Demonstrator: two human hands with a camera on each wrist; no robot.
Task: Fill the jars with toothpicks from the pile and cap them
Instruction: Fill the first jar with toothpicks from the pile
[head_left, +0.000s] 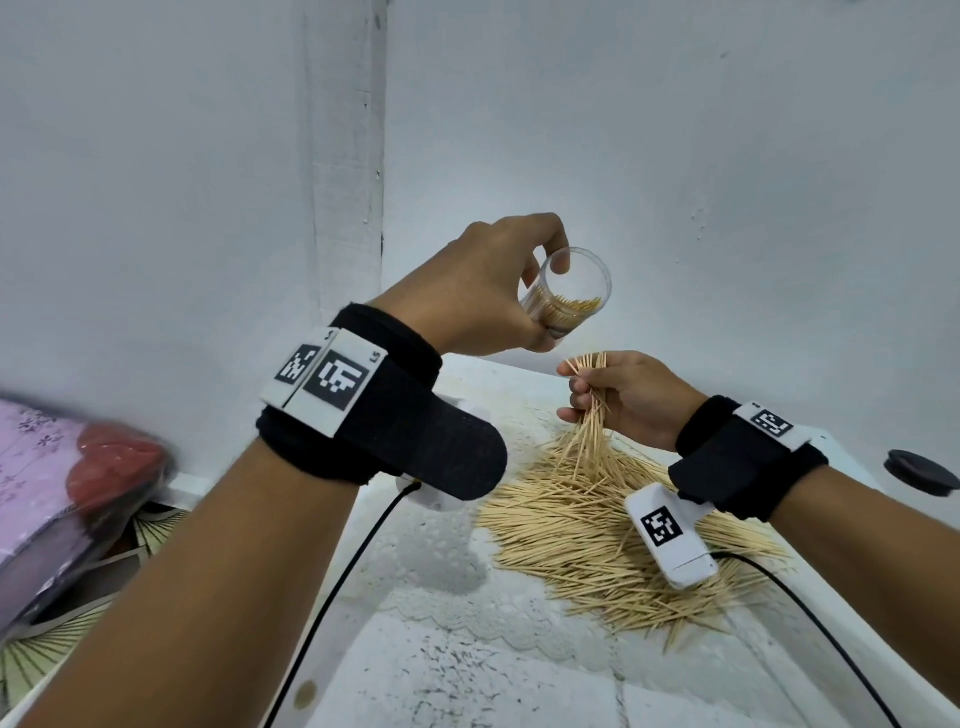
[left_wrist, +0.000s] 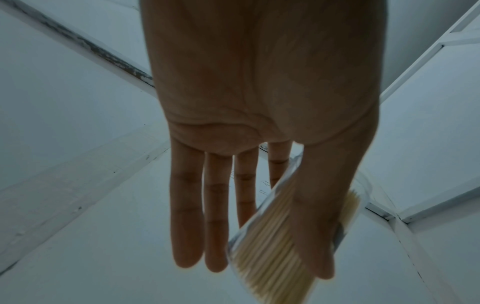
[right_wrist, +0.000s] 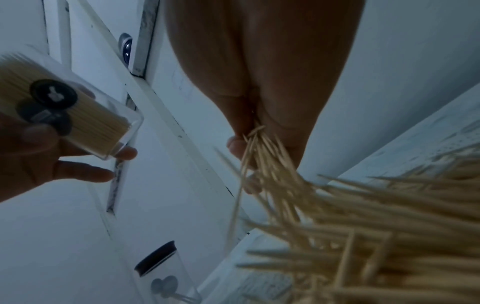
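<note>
One clear jar (head_left: 567, 294), partly filled with toothpicks and uncapped, is held tilted in the air above the far edge of the white table (head_left: 467, 675), its open mouth turned toward the camera at about 12 o'clock from the pile (head_left: 618, 540). The left hand (head_left: 483, 291) grips it, thumb on one side and forefinger curled over the rim; the left wrist view shows the other fingers (left_wrist: 187, 205) hanging straight and slightly apart beside the jar. Just below it, at about 5 o'clock, the right hand (head_left: 628, 397) pinches a loose bundle of toothpicks (head_left: 592, 405) with fingers closed round its middle; the upper tips stand just under the jar, apart from it, and the lower ends fan down onto the pile. The pile spreads across the right half of the table, running close to its right edge. A black lid (head_left: 922, 472) lies at about 3 o'clock from the pile, near the table's right border. In the right wrist view a second jar (right_wrist: 166, 273) with a black cap stands at 7 o'clock from the bundle. Open tabletop lies at 6 to 8 o'clock from the pile. Pink fabric (head_left: 47, 467) sits off the table's left edge.
</note>
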